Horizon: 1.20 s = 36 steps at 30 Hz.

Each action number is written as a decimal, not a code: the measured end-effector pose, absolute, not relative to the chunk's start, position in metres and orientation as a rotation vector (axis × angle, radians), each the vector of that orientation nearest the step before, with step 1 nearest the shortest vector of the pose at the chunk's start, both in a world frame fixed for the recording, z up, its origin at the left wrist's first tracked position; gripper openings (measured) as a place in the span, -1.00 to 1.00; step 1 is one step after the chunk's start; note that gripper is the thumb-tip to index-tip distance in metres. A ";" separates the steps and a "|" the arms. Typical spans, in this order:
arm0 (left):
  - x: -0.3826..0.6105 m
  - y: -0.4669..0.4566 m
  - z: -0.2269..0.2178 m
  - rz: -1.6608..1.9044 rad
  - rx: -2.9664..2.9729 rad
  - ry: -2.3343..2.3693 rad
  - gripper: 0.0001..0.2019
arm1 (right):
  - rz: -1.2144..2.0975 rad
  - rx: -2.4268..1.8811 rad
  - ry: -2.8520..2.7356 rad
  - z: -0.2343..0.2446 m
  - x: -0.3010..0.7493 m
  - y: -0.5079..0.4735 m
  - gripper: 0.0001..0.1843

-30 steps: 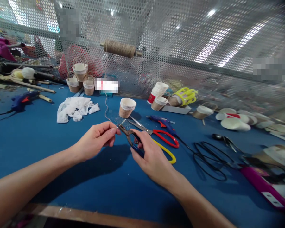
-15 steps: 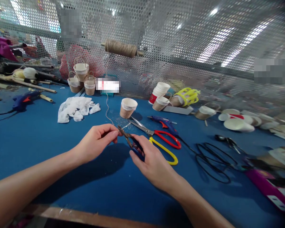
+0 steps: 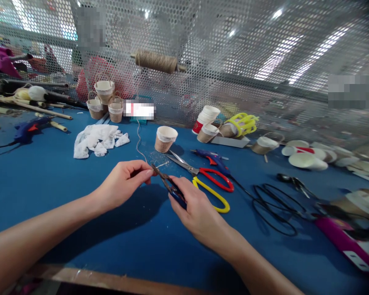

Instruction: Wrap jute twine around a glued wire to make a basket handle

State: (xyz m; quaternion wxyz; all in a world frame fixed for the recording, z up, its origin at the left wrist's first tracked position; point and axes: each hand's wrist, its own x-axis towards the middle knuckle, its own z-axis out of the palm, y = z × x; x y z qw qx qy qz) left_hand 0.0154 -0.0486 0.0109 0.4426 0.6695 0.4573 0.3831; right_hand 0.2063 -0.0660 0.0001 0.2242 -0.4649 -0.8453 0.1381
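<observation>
Pliers (image 3: pixel 169 186) have narrowed at the handles over the past second, their grips drawn together inside a worker's right hand (image 3: pixel 199 205), which is curled firmly around them. Across from it, the left hand (image 3: pixel 124 184) pinches string (image 3: pixel 138 137) between thumb and forefinger, its fingertips right beside the tips of the pliers. A short pale strand (image 3: pixel 162 164) shows just beyond the jaws; whether they grip it, or whether it belongs to the same string, cannot be told. The string trails from the pinch back across a blue table (image 3: pixel 110 246) toward a spool (image 3: pixel 156 61) mounted at a perforated metal screen (image 3: pixel 209 37). Behind the hands, a brown cup (image 3: pixel 165 141) with a white-lined rim stands upright, near open scissors (image 3: pixel 215 176) with one red handle and one yellow. A blue glue gun (image 3: pixel 215 160) lies just past the scissors, its black cord (image 3: pixel 273 209) looped to the right. At left, crumpled white fabric (image 3: pixel 94 139) sits in front of three small buckets (image 3: pixel 104 92), one perched above the other two.
</observation>
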 end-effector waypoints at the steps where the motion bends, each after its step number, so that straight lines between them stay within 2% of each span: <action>1: 0.016 -0.049 0.011 0.947 1.646 1.138 -0.80 | 0.379 -1.300 -2.338 0.000 0.206 -0.066 -0.63; 22: 0.016 -0.050 0.011 0.925 1.670 1.162 -0.76 | 0.341 -1.331 -2.398 0.000 0.205 -0.065 -0.62; 27: 0.012 -0.046 0.015 0.876 1.611 1.069 -0.86 | 0.419 -1.309 -2.376 0.005 0.204 -0.066 -0.65; 31: 0.008 -0.045 0.019 0.892 1.619 1.002 -0.82 | 0.580 -1.227 -2.369 0.013 0.203 -0.067 -0.69; 36: 0.004 -0.042 0.023 1.009 1.657 1.142 -0.83 | 0.539 -1.337 -2.319 0.015 0.206 -0.062 -0.55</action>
